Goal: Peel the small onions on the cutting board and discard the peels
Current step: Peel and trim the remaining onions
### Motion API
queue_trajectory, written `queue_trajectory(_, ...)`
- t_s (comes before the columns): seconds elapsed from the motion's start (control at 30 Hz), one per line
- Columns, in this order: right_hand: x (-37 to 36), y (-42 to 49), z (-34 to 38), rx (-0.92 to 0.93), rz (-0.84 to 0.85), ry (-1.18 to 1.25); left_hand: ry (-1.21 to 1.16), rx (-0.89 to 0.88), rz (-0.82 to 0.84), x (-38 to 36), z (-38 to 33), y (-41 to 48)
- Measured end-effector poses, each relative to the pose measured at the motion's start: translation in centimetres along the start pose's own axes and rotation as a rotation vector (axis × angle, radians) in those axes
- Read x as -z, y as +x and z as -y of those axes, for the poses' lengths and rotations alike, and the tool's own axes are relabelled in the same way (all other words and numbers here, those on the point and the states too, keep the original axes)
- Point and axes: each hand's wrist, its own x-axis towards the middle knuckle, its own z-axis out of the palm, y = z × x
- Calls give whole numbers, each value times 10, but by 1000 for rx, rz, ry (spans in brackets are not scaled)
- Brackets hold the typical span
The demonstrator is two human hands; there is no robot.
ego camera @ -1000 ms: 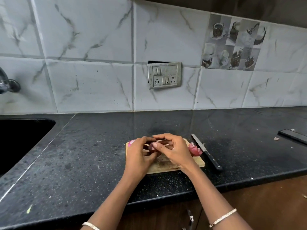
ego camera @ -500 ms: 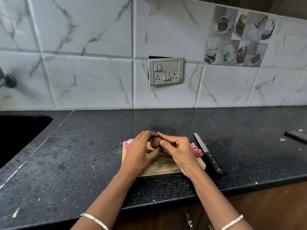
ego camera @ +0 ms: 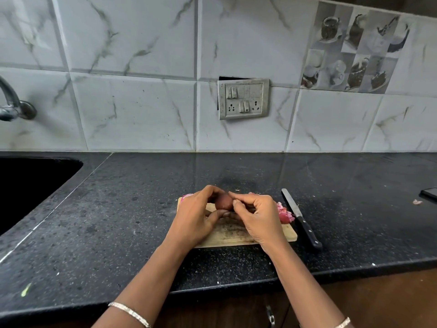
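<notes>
Onion (ego camera: 224, 201) reddish-brown; peels (ego camera: 285, 213) pink; board (ego camera: 233, 234) pale wood; counter (ego camera: 132, 218) black, speckled; tiles (ego camera: 132, 110) white, grey-veined.

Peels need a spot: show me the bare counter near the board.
Bare counter lies between the sink and the board, and behind the board up to the wall. Right of the knife is free too. The board is crowded: left hand, right hand, onion, peels.

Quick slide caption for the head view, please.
Left hand and right hand hold a small onion over the cutting board; pink peels and knife at right.
</notes>
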Motion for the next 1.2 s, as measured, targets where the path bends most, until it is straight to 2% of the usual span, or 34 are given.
queue_trajectory(0.17,-1,-2,4,84,58,62,2,12,3,-1,2,1)
queue_trajectory(0.37,1,2,2,160,20,21,15,6,25,2,3,2)
queue_trajectory(0.73,2,0,5,67,-7,114,-58,48,35,4,1,2)
queue_trajectory(1.2,-1,1,-1,56,33,-39,-24,48,25,3,0,2)
